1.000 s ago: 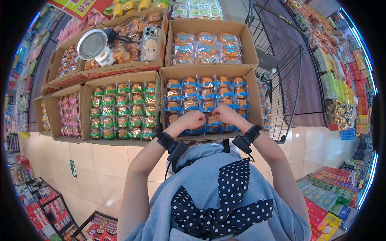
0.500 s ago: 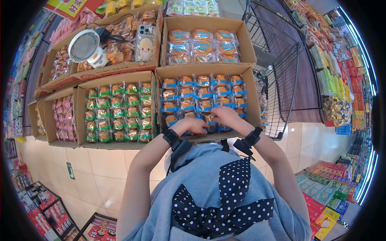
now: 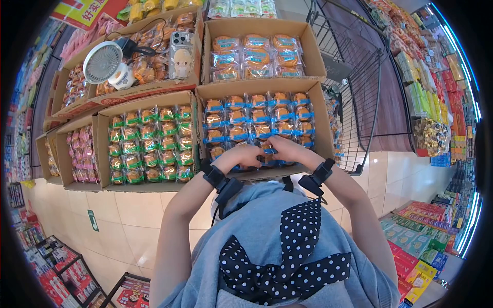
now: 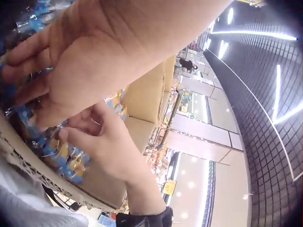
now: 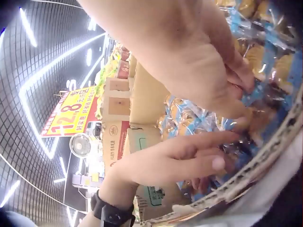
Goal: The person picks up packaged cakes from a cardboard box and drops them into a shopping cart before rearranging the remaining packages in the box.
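Both hands are among small packaged cakes (image 3: 261,116) with blue bands, standing in rows in a cardboard box (image 3: 314,120). My left hand (image 3: 245,154) reaches into the near rows; in the right wrist view its index finger is stretched out over the wrappers. My right hand (image 3: 286,149) is just beside it, fingers bent down at a cake. In the left wrist view the right hand (image 4: 106,142) has its thumb and bent fingers close over the packs. I cannot tell whether the right fingers pinch a wrapper.
Left stands a box of green-banded cakes (image 3: 150,145), then pink-wrapped packs (image 3: 83,154). Behind are larger packaged cakes (image 3: 257,56), a white fan (image 3: 103,62) and a phone (image 3: 182,55). A wire shopping cart (image 3: 357,108) borders the right side. The box's near edge (image 5: 279,135) runs below the hands.
The left hand dipped toward the near edge, spreading its fingers, then came back up beside the right. The right hand stays low among the cakes. The view shifted slightly.
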Action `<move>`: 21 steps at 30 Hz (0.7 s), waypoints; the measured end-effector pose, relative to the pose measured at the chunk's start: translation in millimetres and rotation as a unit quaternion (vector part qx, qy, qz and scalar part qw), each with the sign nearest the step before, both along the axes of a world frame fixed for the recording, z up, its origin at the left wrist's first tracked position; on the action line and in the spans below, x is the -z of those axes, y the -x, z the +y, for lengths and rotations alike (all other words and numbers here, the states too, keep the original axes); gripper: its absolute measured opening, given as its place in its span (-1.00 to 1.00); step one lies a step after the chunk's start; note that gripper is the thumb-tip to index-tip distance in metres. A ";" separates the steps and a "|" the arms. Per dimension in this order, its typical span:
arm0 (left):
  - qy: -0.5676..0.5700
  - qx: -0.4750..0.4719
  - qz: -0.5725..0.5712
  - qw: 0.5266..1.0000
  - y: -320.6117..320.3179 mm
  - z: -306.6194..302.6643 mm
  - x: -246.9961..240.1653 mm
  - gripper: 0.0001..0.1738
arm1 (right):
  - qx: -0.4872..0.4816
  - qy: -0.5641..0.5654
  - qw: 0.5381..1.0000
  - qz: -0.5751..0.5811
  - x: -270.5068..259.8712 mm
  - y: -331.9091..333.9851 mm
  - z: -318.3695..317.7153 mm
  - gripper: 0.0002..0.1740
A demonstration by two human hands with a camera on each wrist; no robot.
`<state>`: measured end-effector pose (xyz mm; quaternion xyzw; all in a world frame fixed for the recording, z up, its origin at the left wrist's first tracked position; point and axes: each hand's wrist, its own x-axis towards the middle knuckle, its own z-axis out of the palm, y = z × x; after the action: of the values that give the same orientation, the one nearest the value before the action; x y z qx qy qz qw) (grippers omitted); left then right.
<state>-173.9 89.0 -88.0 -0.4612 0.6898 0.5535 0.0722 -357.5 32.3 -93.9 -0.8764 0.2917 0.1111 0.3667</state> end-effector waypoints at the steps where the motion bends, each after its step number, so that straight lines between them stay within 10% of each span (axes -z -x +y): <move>1: 0.020 -0.016 0.009 1.000 -6.0 -0.7 -7.8 -0.63 | 0.002 0.007 1.000 0.006 0.5 1.6 1.7 -0.53; 9: 0.180 -0.017 -0.238 0.954 -26.0 8.6 -8.9 -0.65 | -0.062 0.034 0.996 0.060 -11.2 -11.8 -2.0 -0.67; 21: 0.182 0.006 -0.238 0.954 -33.7 6.6 -15.2 -0.69 | -0.065 0.006 0.996 0.057 -11.1 -19.3 -10.2 -0.76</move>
<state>-140.2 95.6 -72.7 -0.5808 0.7445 0.2922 0.1517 -338.2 22.1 -82.8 -0.8880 0.2548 0.1825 0.3364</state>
